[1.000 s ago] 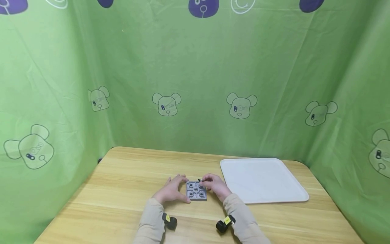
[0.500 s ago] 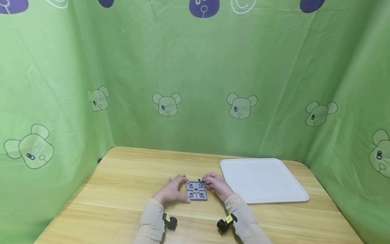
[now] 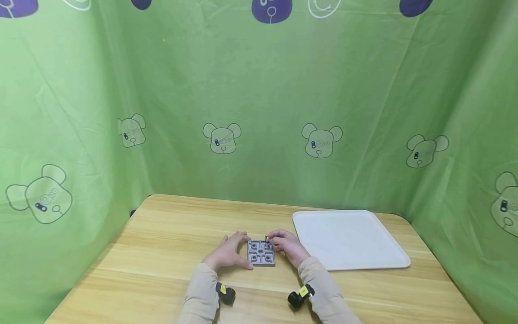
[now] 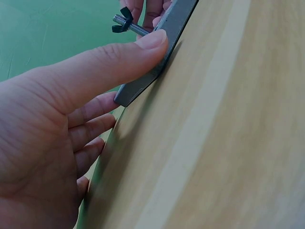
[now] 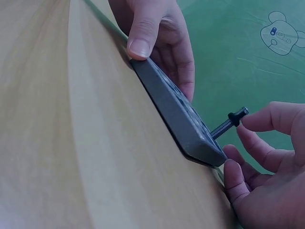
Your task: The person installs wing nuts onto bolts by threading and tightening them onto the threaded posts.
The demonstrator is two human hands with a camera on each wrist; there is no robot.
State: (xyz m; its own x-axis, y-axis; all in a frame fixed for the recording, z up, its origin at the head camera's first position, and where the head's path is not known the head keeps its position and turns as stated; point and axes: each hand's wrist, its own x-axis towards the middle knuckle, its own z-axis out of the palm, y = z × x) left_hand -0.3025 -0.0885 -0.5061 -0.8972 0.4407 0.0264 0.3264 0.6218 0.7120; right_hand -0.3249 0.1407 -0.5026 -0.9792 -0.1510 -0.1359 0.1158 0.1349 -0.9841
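A black wing nut point(image 5: 233, 119) had just turned on its bolt point(image 5: 222, 128).
The left hand point(image 3: 228, 253) gripped the grey plate point(image 3: 261, 253), well in from the desk's point(image 3: 162, 229) far edge; threading seemed under way, direction unclear. The right hand point(image 3: 288, 247) touched the nut, whether pinching I couldn't tell, and stood between it and the white tray point(image 3: 350, 240) toward the far right corner.

Head view was bright and pretty even; wrist views came out dimmer, the left one with a soft, blurry shadow point(image 4: 125, 131) beside the gray plate point(image 4: 140, 87).
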